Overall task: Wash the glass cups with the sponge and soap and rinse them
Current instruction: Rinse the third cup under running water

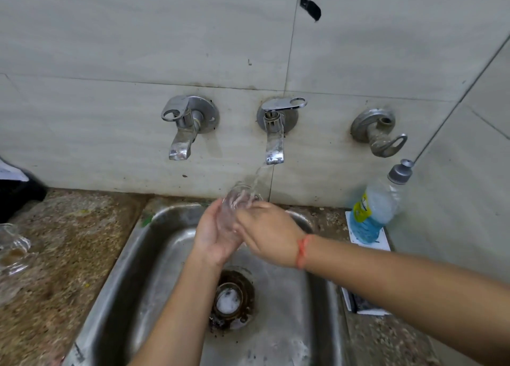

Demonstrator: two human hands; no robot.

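Sink (149, 244); left hand (215, 236) holds glass cup (234, 204), water (258, 176) entering.

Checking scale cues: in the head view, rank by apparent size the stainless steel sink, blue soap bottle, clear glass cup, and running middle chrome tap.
1. Stainless steel sink
2. Plastic bottle of blue soap
3. Clear glass cup and middle chrome tap: alike, unranked.

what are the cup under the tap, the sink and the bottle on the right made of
Cup: clear and colourless, skin shows through it; likely glass.
Sink: brushed stainless steel by its dull grey sheen, stained around the drain.
Bottle: probably thin clear plastic, blue liquid showing through, with a grey cap.
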